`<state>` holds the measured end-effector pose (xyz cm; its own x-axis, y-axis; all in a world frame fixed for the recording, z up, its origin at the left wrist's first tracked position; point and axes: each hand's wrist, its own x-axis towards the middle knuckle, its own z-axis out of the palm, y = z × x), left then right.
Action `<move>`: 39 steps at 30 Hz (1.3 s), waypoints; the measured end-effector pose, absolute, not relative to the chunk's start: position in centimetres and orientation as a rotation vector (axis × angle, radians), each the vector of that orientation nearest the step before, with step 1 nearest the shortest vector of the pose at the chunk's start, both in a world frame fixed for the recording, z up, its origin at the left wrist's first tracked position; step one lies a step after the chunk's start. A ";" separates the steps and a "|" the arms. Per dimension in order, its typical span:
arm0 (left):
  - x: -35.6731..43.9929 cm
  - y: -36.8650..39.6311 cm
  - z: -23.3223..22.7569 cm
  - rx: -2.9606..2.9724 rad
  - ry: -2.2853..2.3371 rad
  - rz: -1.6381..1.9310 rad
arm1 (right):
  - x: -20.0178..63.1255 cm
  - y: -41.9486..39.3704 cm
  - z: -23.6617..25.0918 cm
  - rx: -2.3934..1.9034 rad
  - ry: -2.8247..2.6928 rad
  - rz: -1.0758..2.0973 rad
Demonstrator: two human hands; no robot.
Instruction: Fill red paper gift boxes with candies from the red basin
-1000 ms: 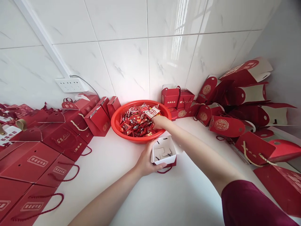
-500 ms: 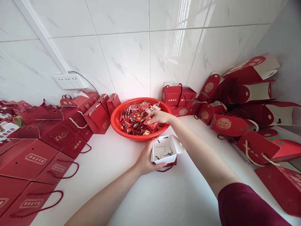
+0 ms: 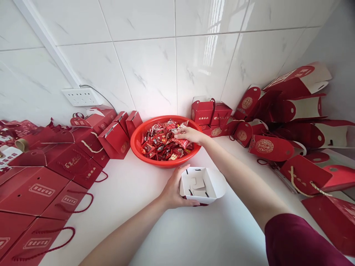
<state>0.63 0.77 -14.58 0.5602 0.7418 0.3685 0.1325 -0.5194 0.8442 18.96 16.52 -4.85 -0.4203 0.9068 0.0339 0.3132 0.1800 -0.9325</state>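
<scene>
My left hand (image 3: 175, 191) grips the near left side of a small red gift box (image 3: 205, 184), its white inside facing up and its flap folded out to the right. Black cord ends poke through the inner walls, and I see no candy in it. Just beyond, a red plastic basket (image 3: 138, 153) holds many wrapped candies (image 3: 159, 138). Over the basket's right part, my right hand (image 3: 190, 135) has its fingers closed on a red-and-white candy packet (image 3: 182, 143). Part of that packet is hidden under the fingers.
Closed red boxes (image 3: 30, 188) with rope handles are stacked along the left. Open boxes (image 3: 270, 144) lie piled on the right, and a few small boxes (image 3: 210, 112) stand behind the basket by the tiled wall. A power socket (image 3: 82, 96) is on the wall.
My left hand has brought the box slightly nearer and to the right, tilting its opening. My right hand has lifted a little, with the candy packet now showing beneath its fingers.
</scene>
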 end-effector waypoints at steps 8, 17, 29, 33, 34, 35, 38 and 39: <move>0.8 0.9 -13.8 1.972 0.622 0.935 | 16.4 15.4 -2.4 -1.302 -2.080 1.087; 0.6 1.2 -14.2 1.918 0.576 0.976 | 15.6 14.7 -4.9 -1.634 -2.546 0.695; 0.4 1.3 -15.0 1.933 0.634 0.980 | 16.9 16.1 -5.5 -1.144 -2.610 1.017; 0.4 1.3 -14.7 1.971 0.625 0.978 | 17.5 15.6 -5.0 -1.131 -2.407 0.986; 0.5 1.3 -14.6 1.980 0.613 0.977 | 17.6 15.4 -4.9 -1.128 -2.354 0.972; 0.5 1.3 -14.6 1.986 0.598 0.977 | 17.7 15.1 -4.7 -1.120 -2.302 0.956; 0.5 1.3 -14.4 1.993 0.570 0.977 | 17.8 14.2 -4.3 -1.070 -2.156 0.879; 0.5 1.3 -14.4 1.994 0.570 0.974 | 17.8 13.9 -4.1 -1.047 -2.113 0.849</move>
